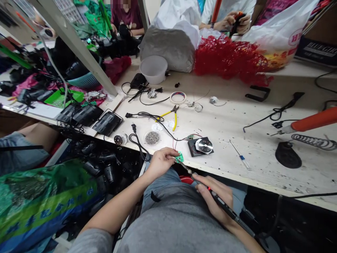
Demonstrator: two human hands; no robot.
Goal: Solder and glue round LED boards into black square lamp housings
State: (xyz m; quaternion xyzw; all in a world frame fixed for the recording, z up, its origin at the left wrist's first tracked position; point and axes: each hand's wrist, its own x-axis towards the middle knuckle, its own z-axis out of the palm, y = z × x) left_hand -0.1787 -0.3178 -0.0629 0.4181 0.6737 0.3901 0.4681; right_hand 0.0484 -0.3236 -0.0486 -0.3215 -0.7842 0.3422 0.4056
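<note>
My left hand (163, 161) pinches a small green circuit board (180, 157) at the front edge of the bench. Thin red wires rise from the board. My right hand (214, 196) is closed round a black soldering iron (223, 206) with a lit red light. The iron's metal tip reaches the board; whether it touches cannot be made out. Just right of the board sits a black square housing (195, 149) with a round silver-and-black disc (204, 145) on top. To the left stands a round dish of small metal screws (152, 138).
Yellow-handled cutters (174, 116), a tape roll (178, 98) and black cables (139, 142) lie behind the board. A screwdriver (240, 154) and a hanging orange electric screwdriver (314, 119) are at right. Other people work across the bench and at left.
</note>
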